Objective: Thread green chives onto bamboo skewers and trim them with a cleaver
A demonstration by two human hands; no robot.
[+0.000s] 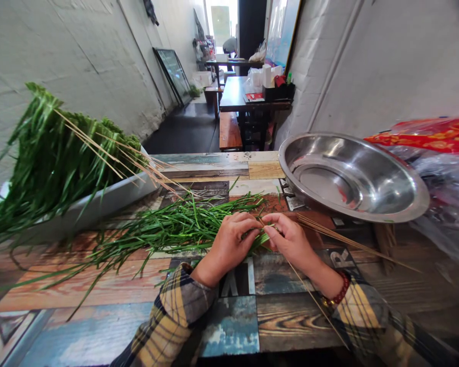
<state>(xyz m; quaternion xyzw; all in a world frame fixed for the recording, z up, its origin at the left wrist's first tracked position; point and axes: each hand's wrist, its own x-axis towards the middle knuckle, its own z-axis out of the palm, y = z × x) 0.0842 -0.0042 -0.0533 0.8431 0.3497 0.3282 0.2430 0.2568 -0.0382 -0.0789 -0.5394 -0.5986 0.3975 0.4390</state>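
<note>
Green stalks (176, 224) lie left of and beyond 2 hands (231, 239) (290, 242) (together, pinching 1 skewer (309, 292)).

your left sleeve (174, 318) and right sleeve (361, 311) are of matching plaid cloth: mustard-yellow blocks, grey patches and broad bands of very dark blue or black, crossed by thin dark lines. your left cuff (201, 302) is loose and wide, mostly grey and mustard with a dark edge. around your right wrist sits a dark red bracelet (343, 288) of small round beads, with a gold-coloured piece (327, 302) beside the cuff. your left hand (232, 242) and right hand (292, 242) are bare.
</note>
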